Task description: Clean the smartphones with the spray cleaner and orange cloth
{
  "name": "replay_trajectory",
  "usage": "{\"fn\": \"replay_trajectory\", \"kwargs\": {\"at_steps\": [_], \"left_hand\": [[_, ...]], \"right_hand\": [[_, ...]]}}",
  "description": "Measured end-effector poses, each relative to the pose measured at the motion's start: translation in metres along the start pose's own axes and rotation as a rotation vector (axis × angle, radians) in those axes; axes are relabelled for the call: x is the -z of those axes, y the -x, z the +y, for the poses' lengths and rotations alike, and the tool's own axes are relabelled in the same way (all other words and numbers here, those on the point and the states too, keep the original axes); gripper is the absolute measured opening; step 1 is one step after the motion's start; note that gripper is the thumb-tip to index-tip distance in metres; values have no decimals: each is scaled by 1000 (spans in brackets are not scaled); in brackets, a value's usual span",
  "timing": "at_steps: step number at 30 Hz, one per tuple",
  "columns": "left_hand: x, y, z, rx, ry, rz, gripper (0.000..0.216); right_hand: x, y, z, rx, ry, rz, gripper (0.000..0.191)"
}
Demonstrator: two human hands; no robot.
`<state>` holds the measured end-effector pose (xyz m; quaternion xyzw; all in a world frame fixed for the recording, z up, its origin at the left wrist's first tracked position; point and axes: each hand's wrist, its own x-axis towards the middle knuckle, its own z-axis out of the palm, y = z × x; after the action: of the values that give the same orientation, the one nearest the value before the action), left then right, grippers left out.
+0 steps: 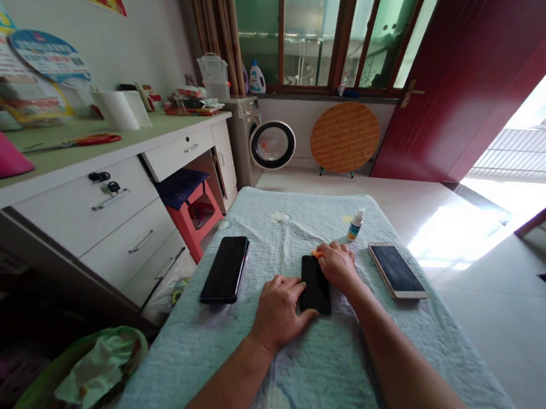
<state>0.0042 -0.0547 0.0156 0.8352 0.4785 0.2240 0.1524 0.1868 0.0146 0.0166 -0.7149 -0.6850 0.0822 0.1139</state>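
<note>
A black smartphone [315,285] lies flat on the pale green cloth cover [318,371], between my hands. My left hand [280,310] steadies it, fingers along the left edge and thumb at the bottom corner. Bunched under the fingers of my right hand [339,264] is a small orange cloth [317,253], pressed at the phone's upper right; most of it is hidden. Just beyond that hand stands a small spray bottle [355,226] with a white cap. A larger dark phone [225,270] rests to the left, and a white-framed phone [396,270] to the right.
Along the left runs a desk with drawers [90,214], a red stool [199,213] tucked under it. A green waste basket [137,360] stands at lower left. Farther back are a washing machine [242,122] with its round door open and a round wooden tabletop [344,137].
</note>
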Motion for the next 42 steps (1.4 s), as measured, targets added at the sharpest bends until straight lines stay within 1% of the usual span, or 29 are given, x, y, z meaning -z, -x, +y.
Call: {"fn": "replay_trajectory", "kwargs": {"at_steps": [14, 19, 30, 36, 42], "left_hand": [[-3, 1, -2, -3, 4, 10, 49], [-2, 0, -2, -7, 14, 5, 49], [-1, 0, -4, -22, 20, -1, 48], [-1, 1, -3, -26, 17, 6, 48], [-1, 1, -4, -30, 15, 2, 48]], "right_hand": [[-2, -1, -2, -67, 14, 23, 30], [-4, -2, -1, -63, 27, 28, 29], [-4, -2, -3, -36, -21, 4, 33], [-6, -4, -9, 8, -42, 0, 32], [-8, -6, -14, 55, -81, -34, 34]]}}
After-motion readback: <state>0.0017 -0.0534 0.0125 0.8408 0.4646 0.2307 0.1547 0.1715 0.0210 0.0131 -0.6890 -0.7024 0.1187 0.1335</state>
